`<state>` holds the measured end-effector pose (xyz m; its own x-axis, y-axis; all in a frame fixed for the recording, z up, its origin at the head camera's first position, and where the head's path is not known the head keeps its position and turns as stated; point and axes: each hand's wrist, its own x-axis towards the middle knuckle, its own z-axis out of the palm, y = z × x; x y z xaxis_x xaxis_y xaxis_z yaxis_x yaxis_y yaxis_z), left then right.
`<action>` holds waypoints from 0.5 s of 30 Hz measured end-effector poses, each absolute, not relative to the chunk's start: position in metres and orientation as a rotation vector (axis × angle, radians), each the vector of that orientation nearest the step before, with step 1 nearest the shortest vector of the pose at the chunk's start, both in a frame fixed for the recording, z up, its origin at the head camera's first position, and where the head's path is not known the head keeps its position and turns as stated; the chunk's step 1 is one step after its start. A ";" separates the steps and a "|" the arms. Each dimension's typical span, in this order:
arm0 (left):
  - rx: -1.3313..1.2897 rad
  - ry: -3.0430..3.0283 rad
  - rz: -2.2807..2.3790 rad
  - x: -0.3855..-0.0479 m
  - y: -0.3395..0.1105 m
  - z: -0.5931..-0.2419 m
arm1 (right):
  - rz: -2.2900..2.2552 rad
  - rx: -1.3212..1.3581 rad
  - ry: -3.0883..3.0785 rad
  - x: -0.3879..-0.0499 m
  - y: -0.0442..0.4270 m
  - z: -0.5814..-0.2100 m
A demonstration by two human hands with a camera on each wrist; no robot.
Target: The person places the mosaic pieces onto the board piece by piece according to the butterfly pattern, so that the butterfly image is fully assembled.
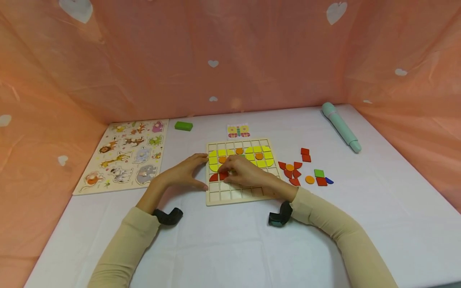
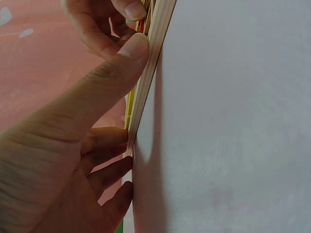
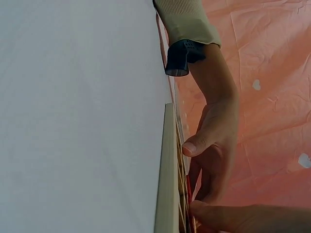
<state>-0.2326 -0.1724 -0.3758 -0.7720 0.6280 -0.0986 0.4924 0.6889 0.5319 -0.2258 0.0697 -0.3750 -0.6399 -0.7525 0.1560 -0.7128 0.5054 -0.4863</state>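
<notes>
A wooden grid board [image 1: 234, 195] lies on the table, with yellow tiles [image 1: 261, 149] and orange discs [image 1: 259, 156] in its upper rows. My left hand [image 1: 183, 173] rests at the board's left edge, thumb and fingers spread along it; in the left wrist view these fingertips touch the rim. Over the board, my right hand [image 1: 245, 172] pinches a red square tile [image 1: 223, 175] between thumb and fingertips, low against the grid. Beside that tile a red quarter-round tile [image 1: 213, 177] lies in the leftmost column. The right hand hides the board's middle cells.
Loose red tiles [image 1: 305, 155], an orange disc [image 1: 309, 180], a green square [image 1: 318, 173] and a blue piece [image 1: 329, 181] lie right of the board. Behind it stand a butterfly card [image 1: 238, 132] and green block [image 1: 183, 126]. An animal puzzle [image 1: 122, 160] lies left, a mint microphone-shaped object [image 1: 341, 127] right.
</notes>
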 end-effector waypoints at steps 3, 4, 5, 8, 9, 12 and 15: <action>0.891 2.628 0.713 -0.232 -0.172 -0.376 | -0.877 -1.285 2.661 -0.228 0.077 -0.366; 0.889 2.627 0.714 -0.232 -0.171 -0.375 | -0.919 -1.281 2.663 -0.230 0.082 -0.362; 0.888 2.627 0.715 -0.232 -0.171 -0.375 | -0.963 -1.279 2.665 -0.233 0.089 -0.358; 0.870 2.626 0.719 -0.231 -0.170 -0.374 | -1.063 -1.279 2.668 -0.244 0.118 -0.348; 0.861 2.627 0.716 -0.230 -0.170 -0.374 | -1.076 -1.266 2.678 -0.247 0.130 -0.345; 0.826 2.631 0.706 -0.229 -0.170 -0.373 | -1.089 -1.186 2.708 -0.257 0.170 -0.343; 0.812 2.633 0.695 -0.229 -0.170 -0.373 | -1.089 -1.070 2.751 -0.264 0.213 -0.345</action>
<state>-0.2287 -0.1699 -0.3734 -0.7956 0.5901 -0.1374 0.4454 0.7233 0.5276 -0.2640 0.2134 -0.3449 -0.7686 -0.5932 0.2396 -0.5964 0.5289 -0.6038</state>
